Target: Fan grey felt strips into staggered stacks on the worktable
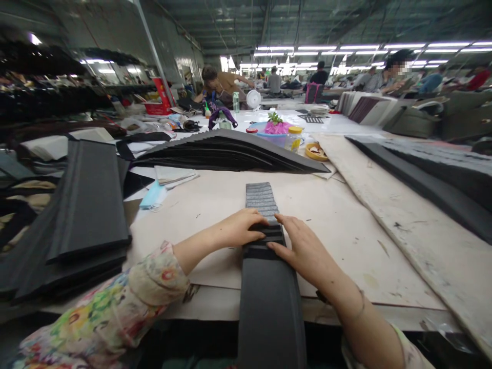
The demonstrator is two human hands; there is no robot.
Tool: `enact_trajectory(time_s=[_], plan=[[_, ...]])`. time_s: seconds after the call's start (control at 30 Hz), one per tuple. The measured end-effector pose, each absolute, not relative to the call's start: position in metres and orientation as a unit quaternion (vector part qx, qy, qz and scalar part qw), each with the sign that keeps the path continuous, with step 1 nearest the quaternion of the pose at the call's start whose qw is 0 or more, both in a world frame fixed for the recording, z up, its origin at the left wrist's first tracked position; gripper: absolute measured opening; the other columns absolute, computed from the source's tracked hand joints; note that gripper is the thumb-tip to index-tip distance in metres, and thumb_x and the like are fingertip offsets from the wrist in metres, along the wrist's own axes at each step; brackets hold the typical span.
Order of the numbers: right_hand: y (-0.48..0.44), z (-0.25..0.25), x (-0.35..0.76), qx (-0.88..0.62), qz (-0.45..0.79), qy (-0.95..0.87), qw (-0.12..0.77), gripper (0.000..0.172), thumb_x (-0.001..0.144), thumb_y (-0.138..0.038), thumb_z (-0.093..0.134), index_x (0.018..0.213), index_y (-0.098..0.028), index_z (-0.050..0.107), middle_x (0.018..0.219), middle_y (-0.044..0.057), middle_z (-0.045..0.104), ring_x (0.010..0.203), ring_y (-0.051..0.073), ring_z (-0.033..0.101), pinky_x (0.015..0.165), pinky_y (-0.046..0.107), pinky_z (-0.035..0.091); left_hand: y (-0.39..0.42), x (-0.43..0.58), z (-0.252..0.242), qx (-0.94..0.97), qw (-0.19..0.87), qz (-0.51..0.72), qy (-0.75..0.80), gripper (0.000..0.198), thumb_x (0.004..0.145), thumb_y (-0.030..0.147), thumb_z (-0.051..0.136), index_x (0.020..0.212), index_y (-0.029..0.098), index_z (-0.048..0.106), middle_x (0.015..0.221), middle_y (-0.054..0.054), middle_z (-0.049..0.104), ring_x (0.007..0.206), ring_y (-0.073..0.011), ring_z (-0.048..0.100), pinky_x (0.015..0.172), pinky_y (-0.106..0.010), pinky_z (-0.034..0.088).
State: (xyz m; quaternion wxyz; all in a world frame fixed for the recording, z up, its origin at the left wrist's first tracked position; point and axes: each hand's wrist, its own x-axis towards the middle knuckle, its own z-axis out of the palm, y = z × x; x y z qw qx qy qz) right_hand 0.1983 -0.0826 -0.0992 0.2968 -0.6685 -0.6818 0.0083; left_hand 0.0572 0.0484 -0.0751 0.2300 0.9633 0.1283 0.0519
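A stack of long dark grey strips [269,307] lies lengthwise in front of me, its near end hanging over the table edge. At the far end the layers are fanned in steps, showing lighter grey, fuzzy-looking ends [261,197]. My left hand [246,227] grips the left edge of the stepped layers, thumb and fingers bent onto them. From the right side, my right hand [302,246] holds the same layers, with its thumb on top and fingers along the right edge. What the strips are made of cannot be made out.
Behind the strips a thick pile of black sheets [226,148] crosses the table [334,205]. More dark panels [92,200] are stacked at left, and others [426,179] at right. A blue mask [152,195], a yellow-lidded jar [294,138] and a small bowl [315,150] are nearby. People work farther back.
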Motion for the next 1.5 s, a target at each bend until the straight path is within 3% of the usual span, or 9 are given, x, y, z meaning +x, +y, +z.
enact_trajectory(time_s=[0.27, 0.4, 0.57, 0.7, 0.87, 1.07, 1.23, 1.37, 1.5], plan=[[-0.061, -0.091, 0.199, -0.638, 0.056, -0.735, 0.222, 0.033, 0.078, -0.029, 0.056, 0.109, -0.017, 0.055, 0.102, 0.01, 0.058, 0.098, 0.023, 0.052, 0.085, 0.039, 0.043, 0.052, 0.047, -0.076, 0.949, 0.246, 0.064, 0.184, 0.029, 0.072, 0.021, 0.065, 0.099, 0.013, 0.058, 0.094, -0.006, 0.058, 0.091, -0.0187, 0.052, 0.082, -0.03, 0.042], [-0.056, -0.09, 0.196, -0.629, 0.063, -0.747, 0.207, 0.033, 0.08, -0.031, 0.056, 0.109, -0.017, 0.056, 0.097, 0.009, 0.058, 0.095, 0.022, 0.052, 0.083, 0.037, 0.043, 0.05, 0.046, -0.079, 0.953, 0.235, 0.075, 0.176, 0.025, 0.073, 0.021, 0.064, 0.096, 0.012, 0.059, 0.093, -0.006, 0.058, 0.09, -0.019, 0.053, 0.082, -0.03, 0.042], [-0.058, -0.09, 0.192, -0.632, 0.032, -0.758, 0.158, 0.027, 0.085, -0.034, 0.048, 0.099, -0.015, 0.061, 0.088, 0.008, 0.057, 0.086, 0.021, 0.053, 0.079, 0.036, 0.044, 0.044, 0.042, -0.083, 0.971, 0.179, 0.082, 0.136, 0.014, 0.081, 0.022, 0.054, 0.092, 0.015, 0.061, 0.092, -0.006, 0.057, 0.091, -0.0193, 0.052, 0.082, -0.03, 0.041], [-0.06, -0.09, 0.191, -0.632, 0.006, -0.763, 0.134, 0.024, 0.085, -0.032, 0.047, 0.095, -0.016, 0.061, 0.087, 0.008, 0.057, 0.083, 0.02, 0.053, 0.077, 0.034, 0.044, 0.042, 0.038, -0.087, 0.979, 0.125, 0.087, 0.135, 0.019, 0.086, 0.025, 0.046, 0.09, 0.015, 0.062, 0.086, -0.006, 0.056, 0.085, -0.0185, 0.052, 0.078, -0.029, 0.042], [-0.065, -0.089, 0.189, -0.647, -0.018, -0.753, 0.12, 0.022, 0.086, -0.031, 0.045, 0.088, -0.018, 0.061, 0.083, 0.006, 0.057, 0.08, 0.019, 0.053, 0.074, 0.032, 0.044, 0.038, 0.024, -0.09, 0.977, 0.111, 0.103, 0.153, 0.023, 0.087, 0.024, 0.045, 0.1, 0.013, 0.061, 0.088, -0.007, 0.057, 0.086, -0.0181, 0.051, 0.079, -0.029, 0.042], [-0.068, -0.086, 0.186, -0.638, -0.041, -0.761, 0.11, 0.021, 0.087, -0.028, 0.043, 0.089, -0.02, 0.062, 0.08, 0.005, 0.057, 0.078, 0.018, 0.053, 0.072, 0.031, 0.044, 0.034, 0.009, -0.095, 0.961, 0.181, 0.135, 0.16, 0.029, 0.088, 0.018, 0.038, 0.111, 0.016, 0.055, 0.1, -0.007, 0.057, 0.093, -0.0157, 0.051, 0.084, -0.027, 0.042], [-0.068, -0.088, 0.187, -0.636, -0.043, -0.76, 0.126, 0.022, 0.087, -0.028, 0.044, 0.094, -0.019, 0.063, 0.081, 0.006, 0.058, 0.08, 0.018, 0.054, 0.073, 0.031, 0.044, 0.057, 0.013, -0.09, 0.93, 0.244, 0.135, 0.238, 0.021, 0.085, 0.021, 0.045, 0.091, 0.015, 0.064, 0.089, -0.004, 0.062, 0.086, -0.0143, 0.056, 0.079, -0.024, 0.044], [-0.069, -0.088, 0.187, -0.638, -0.049, -0.756, 0.137, 0.022, 0.087, -0.028, 0.045, 0.095, -0.019, 0.064, 0.081, 0.006, 0.058, 0.08, 0.018, 0.054, 0.073, 0.03, 0.045, 0.071, 0.024, -0.093, 0.916, 0.231, 0.159, 0.288, 0.022, 0.083, 0.019, 0.048, 0.098, 0.016, 0.062, 0.095, -0.004, 0.063, 0.089, -0.0146, 0.057, 0.078, -0.024, 0.043], [-0.069, -0.088, 0.186, -0.648, -0.044, -0.749, 0.132, 0.022, 0.086, -0.028, 0.046, 0.097, -0.019, 0.064, 0.083, 0.006, 0.059, 0.079, 0.018, 0.055, 0.073, 0.031, 0.045, 0.068, 0.033, -0.099, 0.923, 0.212, 0.149, 0.284, 0.018, 0.081, 0.021, 0.05, 0.091, 0.017, 0.064, 0.087, -0.003, 0.062, 0.082, -0.0141, 0.057, 0.075, -0.024, 0.043]])
